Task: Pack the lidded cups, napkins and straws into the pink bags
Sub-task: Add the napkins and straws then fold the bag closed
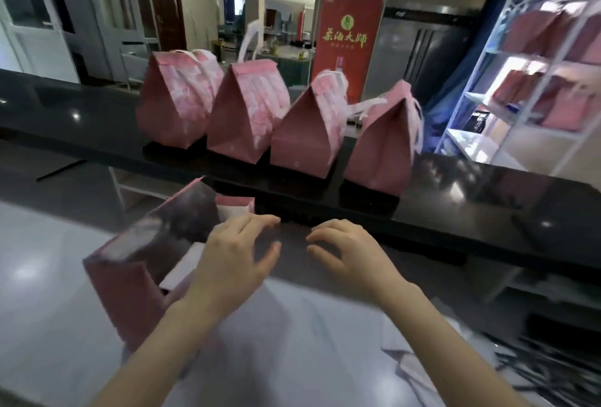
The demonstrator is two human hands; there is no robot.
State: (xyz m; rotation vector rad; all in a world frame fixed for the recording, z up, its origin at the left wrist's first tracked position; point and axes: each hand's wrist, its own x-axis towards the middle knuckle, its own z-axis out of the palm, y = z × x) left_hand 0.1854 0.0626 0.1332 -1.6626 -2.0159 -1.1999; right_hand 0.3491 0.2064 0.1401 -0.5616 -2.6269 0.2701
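An open pink bag [130, 279] stands on the grey counter at the left, something white showing inside it. My left hand [232, 257] hovers at the bag's right side with fingers spread and holds nothing. Level with it to the right, my right hand [348, 252] has loosely curled fingers and is also empty. Several closed pink bags [247, 114] with white handles stand in a row on the black upper ledge [455, 211] behind. No cups, napkins or straws can be made out; the picture is blurred.
A white shelf rack [533, 81] at the right holds more pink bags. Dark straw-like items [559, 371] lie blurred at the lower right. A red banner [348, 39] stands behind the ledge. White paper [325, 325] lies on the counter under my arms.
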